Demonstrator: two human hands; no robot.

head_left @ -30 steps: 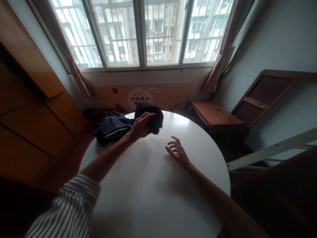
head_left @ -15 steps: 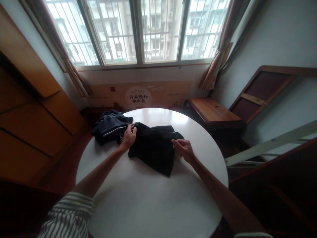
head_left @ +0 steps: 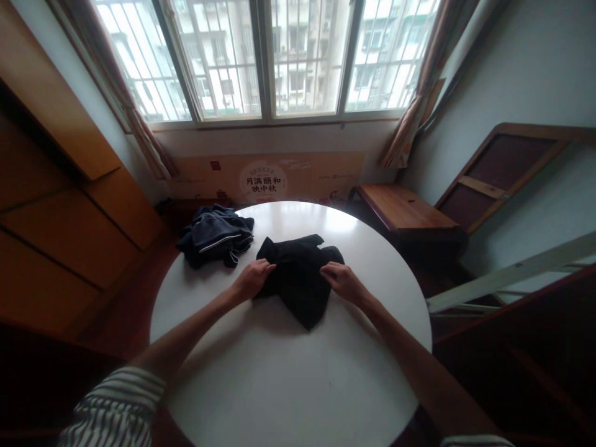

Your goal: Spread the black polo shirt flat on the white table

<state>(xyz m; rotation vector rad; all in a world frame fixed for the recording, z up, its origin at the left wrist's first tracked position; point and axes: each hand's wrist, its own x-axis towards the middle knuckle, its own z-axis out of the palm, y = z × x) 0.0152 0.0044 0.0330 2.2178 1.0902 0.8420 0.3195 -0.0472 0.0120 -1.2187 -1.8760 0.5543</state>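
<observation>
A black garment [head_left: 300, 279], perhaps shorts, lies crumpled on the round white table [head_left: 288, 385]; its exact kind is hard to tell. My left hand [head_left: 255, 277] pinches its left side, fingers closed on the cloth. On the opposite side, my right hand [head_left: 342, 279] grips the right part of the same garment between thumb and fingers. The cloth hangs slack between both hands, with one corner pointing toward me. Beyond my left hand sits a heap of dark navy clothes [head_left: 216, 233] with white piping and a white cord loop.
Behind the table, a printed cardboard panel [head_left: 316, 177] leans beneath the barred window [head_left: 307, 62]. A wooden chair [head_left: 405, 208] stands back right, near a pale slanted rail [head_left: 512, 273]. Wooden cabinets [head_left: 56, 230] line the left side.
My left hand has moved from the garment's far left corner, by the clothes heap, nearer to me and rightward. The garment's left side has drawn away from the heap. My right hand barely moved.
</observation>
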